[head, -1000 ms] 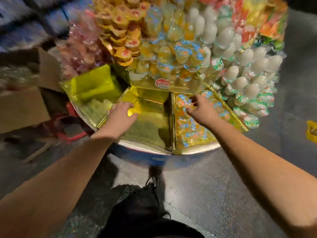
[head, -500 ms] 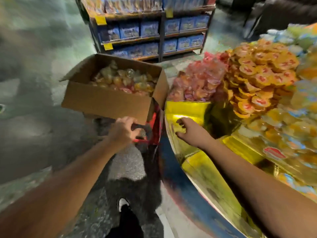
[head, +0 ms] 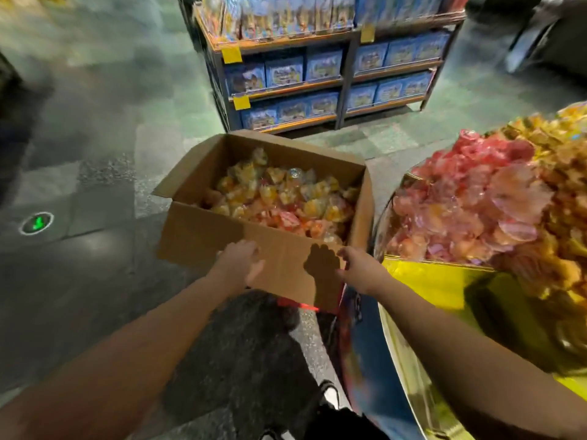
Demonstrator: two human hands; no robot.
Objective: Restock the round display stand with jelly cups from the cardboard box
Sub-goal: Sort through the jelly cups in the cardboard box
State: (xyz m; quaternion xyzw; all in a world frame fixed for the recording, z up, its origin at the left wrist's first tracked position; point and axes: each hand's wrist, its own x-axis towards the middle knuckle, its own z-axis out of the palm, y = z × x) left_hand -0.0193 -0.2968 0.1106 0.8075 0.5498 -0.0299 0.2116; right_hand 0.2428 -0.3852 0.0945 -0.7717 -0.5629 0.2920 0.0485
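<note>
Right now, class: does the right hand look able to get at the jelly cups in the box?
Probably yes. The right hand hangs empty before the near wall of the box, whose top is open, and nothing covers the jelly cups.

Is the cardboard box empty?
No, the cardboard box is open on top and full of orange, yellow and red jelly cups.

The brown cardboard box (head: 241, 246) sits open in front of me, flaps up, filled with a loose heap of yellow, orange and red jelly cups (head: 286, 198). Just to its right is my round display stand (head: 444, 281), with pink and orange cups piled above a bare gold compartment.
</note>
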